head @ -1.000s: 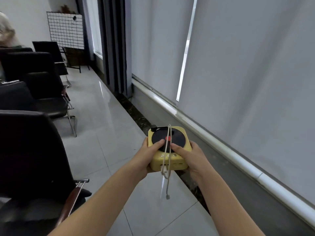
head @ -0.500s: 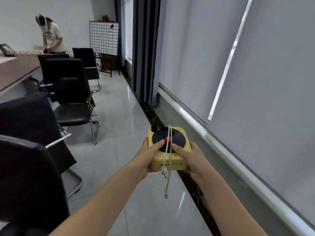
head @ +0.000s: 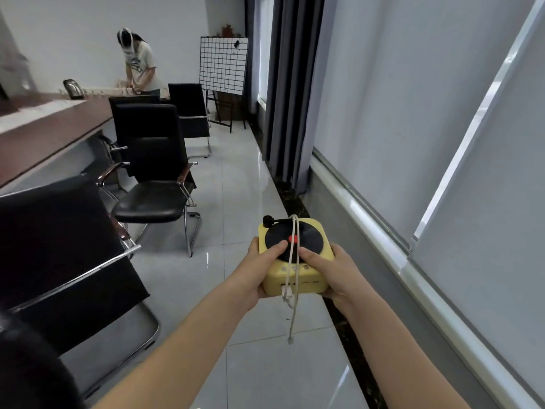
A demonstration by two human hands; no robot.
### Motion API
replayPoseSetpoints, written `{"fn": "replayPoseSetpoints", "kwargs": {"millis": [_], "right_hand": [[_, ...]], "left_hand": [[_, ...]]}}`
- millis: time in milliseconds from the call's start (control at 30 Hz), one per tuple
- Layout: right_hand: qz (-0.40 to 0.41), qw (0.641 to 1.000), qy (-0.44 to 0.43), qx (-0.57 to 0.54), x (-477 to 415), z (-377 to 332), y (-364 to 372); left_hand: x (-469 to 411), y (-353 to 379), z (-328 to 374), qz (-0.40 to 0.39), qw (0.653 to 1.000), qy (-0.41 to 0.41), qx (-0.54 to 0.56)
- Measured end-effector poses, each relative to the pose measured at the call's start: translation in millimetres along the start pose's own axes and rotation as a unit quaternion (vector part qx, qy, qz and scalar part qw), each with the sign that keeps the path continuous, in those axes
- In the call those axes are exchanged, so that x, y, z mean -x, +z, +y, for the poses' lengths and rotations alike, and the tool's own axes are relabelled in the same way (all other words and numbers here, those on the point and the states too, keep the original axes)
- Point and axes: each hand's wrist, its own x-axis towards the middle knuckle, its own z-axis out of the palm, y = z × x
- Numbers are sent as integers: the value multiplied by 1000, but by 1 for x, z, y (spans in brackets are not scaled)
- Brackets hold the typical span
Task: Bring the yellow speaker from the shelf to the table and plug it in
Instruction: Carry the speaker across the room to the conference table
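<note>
Gripping the yellow square plastic speaker (head: 306,278) with both hands, you are holding it above the glossy grey tiled floor (head: 236,202): left hand (head: 256,273) curling round its left side, right hand (head: 336,270) round its right. A white cable (head: 293,314) is dangling from its near face.

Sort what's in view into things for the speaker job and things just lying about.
Job: yellow speaker, its white cable, left hand and right hand holding it, the long table.
Lying about: black chairs, grid board, dark curtain, a person at the far end.
</note>
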Motion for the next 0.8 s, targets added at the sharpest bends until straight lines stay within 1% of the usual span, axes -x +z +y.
{"fn": "replayPoseSetpoints", "kwargs": {"millis": [400,800], "right_hand": [[-77,997,-17,15,-179,-54,-28],[-114,993,-10,16,-320,-83,2]], "left_hand": [[-157,46,56,58,997,10,41],[-288,29,105,98,994,5,41]]}}
